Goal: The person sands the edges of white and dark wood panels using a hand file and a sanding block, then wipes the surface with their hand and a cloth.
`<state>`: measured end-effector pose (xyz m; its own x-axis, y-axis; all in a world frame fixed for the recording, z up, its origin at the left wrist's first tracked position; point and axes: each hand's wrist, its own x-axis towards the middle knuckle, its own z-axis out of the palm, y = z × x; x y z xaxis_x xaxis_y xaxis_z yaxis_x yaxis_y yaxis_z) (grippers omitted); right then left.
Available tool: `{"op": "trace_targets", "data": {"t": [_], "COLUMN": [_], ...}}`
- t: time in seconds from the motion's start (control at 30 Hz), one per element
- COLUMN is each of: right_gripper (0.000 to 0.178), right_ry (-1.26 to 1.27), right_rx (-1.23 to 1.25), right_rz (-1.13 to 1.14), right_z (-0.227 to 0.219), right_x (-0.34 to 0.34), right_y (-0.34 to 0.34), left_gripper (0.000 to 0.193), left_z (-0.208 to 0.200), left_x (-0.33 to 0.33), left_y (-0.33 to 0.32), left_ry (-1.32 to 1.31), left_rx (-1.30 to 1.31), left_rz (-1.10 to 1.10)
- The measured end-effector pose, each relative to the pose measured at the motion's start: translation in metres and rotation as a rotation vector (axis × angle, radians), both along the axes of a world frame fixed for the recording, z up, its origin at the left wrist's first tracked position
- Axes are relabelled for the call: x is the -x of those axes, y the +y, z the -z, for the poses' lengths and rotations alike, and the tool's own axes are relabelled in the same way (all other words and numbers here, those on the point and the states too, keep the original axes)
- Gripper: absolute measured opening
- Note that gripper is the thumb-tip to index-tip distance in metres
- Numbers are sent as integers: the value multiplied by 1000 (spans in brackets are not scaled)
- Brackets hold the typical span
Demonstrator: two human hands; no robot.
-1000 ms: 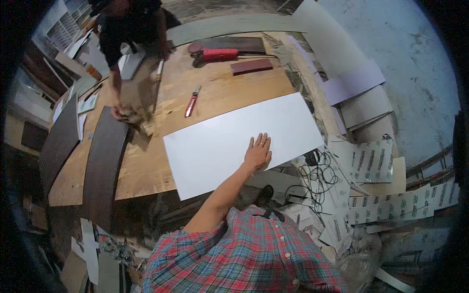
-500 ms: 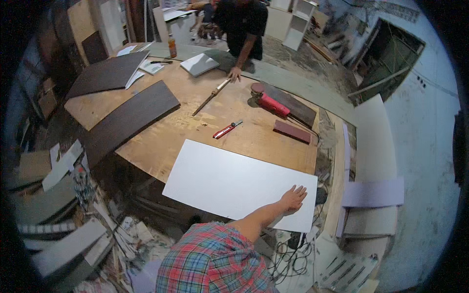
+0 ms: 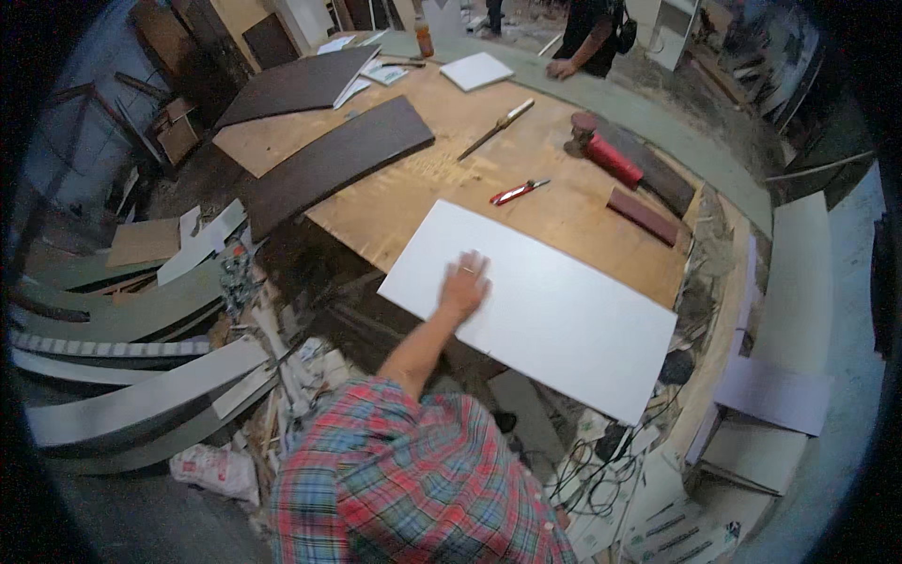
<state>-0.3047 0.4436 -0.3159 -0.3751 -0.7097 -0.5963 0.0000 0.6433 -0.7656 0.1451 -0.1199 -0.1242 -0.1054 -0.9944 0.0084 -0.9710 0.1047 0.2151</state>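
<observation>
My left hand (image 3: 465,285) rests palm down near the left end of a white rectangular panel (image 3: 564,315). Its fingers are spread and slightly blurred, with a ring on one of them. The panel lies across the near edge of the wooden worktable (image 3: 366,221) and overhangs it. Just beyond the panel are a red utility knife (image 3: 514,193) and a dark red block (image 3: 643,216). My right hand does not show.
A red angle grinder (image 3: 611,160), a file with a pale handle (image 3: 496,129), dark curved boards (image 3: 348,169) and a small white panel (image 3: 476,71) lie on the table. Another person (image 3: 592,42) stands beyond it. Offcuts (image 3: 150,385) and cables (image 3: 601,479) crowd the floor.
My left hand has moved from the panel's right end to its left part. The view has shifted left. The other person's hand has drawn back from the file to the far table edge.
</observation>
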Motion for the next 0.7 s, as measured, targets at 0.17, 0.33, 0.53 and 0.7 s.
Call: {"op": "trace_targets", "data": {"t": [0.17,0.33,0.53,0.7], "right_gripper": [28,23,24,24], "right_ry": [331,453,509,333], "right_rx": [-281,-212,-231,-299], "right_rz": [-224,-232,-223,75], "right_z": [-45,-48,-62,-89], "right_x": [-36,-80,-166,-268], "right_y": [-69,-118,-157,-161], "left_gripper": [60,56,45,42], "left_z": [0,2,-3,23], "left_x": [-164,-225,-247,-279], "left_y": [61,61,65,75], "left_ry": [-85,170,645,1061], "left_rx": [-150,-103,-175,-639], "left_rz": [-371,-389,-322,-295]}}
